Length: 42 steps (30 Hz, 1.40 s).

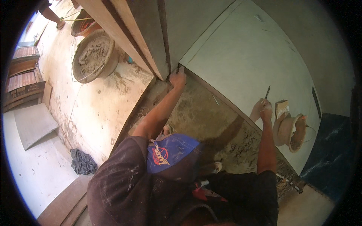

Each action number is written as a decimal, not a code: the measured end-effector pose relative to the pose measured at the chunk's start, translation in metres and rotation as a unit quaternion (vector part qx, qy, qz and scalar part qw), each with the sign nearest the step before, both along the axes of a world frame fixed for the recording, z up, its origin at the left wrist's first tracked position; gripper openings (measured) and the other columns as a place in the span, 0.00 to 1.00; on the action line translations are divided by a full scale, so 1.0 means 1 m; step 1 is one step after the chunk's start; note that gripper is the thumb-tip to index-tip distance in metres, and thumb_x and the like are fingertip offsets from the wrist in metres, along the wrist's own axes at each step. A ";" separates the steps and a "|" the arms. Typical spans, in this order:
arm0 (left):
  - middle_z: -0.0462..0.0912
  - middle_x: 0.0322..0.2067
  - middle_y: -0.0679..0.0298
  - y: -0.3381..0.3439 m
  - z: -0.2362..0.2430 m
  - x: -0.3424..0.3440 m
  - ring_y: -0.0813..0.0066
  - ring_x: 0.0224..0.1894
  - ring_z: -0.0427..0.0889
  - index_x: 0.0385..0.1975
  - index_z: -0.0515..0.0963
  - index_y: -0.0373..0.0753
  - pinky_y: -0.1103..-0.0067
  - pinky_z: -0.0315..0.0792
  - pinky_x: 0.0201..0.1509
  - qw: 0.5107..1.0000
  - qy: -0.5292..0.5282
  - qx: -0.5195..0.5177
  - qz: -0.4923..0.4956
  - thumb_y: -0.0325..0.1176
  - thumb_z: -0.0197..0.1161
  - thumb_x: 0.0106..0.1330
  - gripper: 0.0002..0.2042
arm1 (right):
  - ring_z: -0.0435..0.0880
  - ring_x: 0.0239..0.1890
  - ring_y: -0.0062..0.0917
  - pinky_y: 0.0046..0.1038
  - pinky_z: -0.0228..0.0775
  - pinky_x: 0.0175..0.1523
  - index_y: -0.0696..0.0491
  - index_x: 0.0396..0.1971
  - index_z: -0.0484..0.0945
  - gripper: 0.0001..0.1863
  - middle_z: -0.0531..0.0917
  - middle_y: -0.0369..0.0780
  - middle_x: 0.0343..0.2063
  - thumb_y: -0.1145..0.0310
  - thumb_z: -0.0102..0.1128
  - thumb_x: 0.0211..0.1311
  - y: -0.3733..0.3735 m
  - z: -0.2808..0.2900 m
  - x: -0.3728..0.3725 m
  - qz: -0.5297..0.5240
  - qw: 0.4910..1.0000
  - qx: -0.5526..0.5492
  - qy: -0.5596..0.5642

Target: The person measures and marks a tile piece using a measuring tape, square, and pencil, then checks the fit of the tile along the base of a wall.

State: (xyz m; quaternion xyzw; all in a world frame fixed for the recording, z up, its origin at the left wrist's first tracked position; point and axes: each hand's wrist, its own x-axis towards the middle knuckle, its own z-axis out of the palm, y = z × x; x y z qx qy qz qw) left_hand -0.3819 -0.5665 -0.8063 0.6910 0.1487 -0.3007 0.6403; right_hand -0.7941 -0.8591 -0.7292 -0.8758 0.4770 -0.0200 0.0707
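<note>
- Right hand (263, 109) fingers pinched round a thin dark pencil-like tool (267, 92), tip against the smooth pale grey wall panel (241, 56).
- Left hand (177, 79) curled shut, pressed at the panel's lower corner beside the rough wooden door frame (124, 30).
- Below: gritty brown mortar floor (203, 113); nearby, round cement-caked pan (292, 130).

Your fisheye bends every straight edge hard, and the corners go to black vignette. Daylight pours in from the upper left, so the pale floor (94, 109) there looks washed out, while the dirt patch (211, 120) sits dim, with a soft arm shadow across it. Focus is decent mid-frame, mushy toward the rim.
</note>
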 end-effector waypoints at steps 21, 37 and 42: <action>0.82 0.26 0.56 -0.001 0.019 -0.009 0.67 0.28 0.78 0.38 0.78 0.25 0.71 0.72 0.39 1.000 -0.027 -0.004 -0.003 0.46 0.65 0.65 0.23 | 0.76 0.56 0.43 0.42 0.70 0.60 0.49 0.57 0.73 0.20 0.75 0.46 0.54 0.59 0.53 0.68 -0.003 0.007 -0.003 -0.047 0.997 -0.024 0.058; 0.83 0.30 0.52 0.008 -0.013 0.006 0.65 0.32 0.80 0.41 0.78 0.22 0.70 0.73 0.40 0.999 -0.041 0.026 0.017 0.49 0.68 0.63 0.27 | 0.77 0.56 0.41 0.40 0.72 0.60 0.48 0.56 0.75 0.17 0.76 0.45 0.55 0.65 0.52 0.70 0.009 0.005 0.026 -0.043 0.995 0.019 0.083; 0.83 0.39 0.47 -0.001 -0.018 -0.004 0.59 0.41 0.81 0.45 0.76 0.20 0.68 0.73 0.49 0.997 -0.031 0.053 -0.043 0.51 0.69 0.62 0.32 | 0.79 0.53 0.41 0.40 0.73 0.57 0.49 0.53 0.77 0.17 0.79 0.45 0.51 0.65 0.58 0.65 -0.005 -0.007 0.004 -0.057 0.993 -0.033 0.099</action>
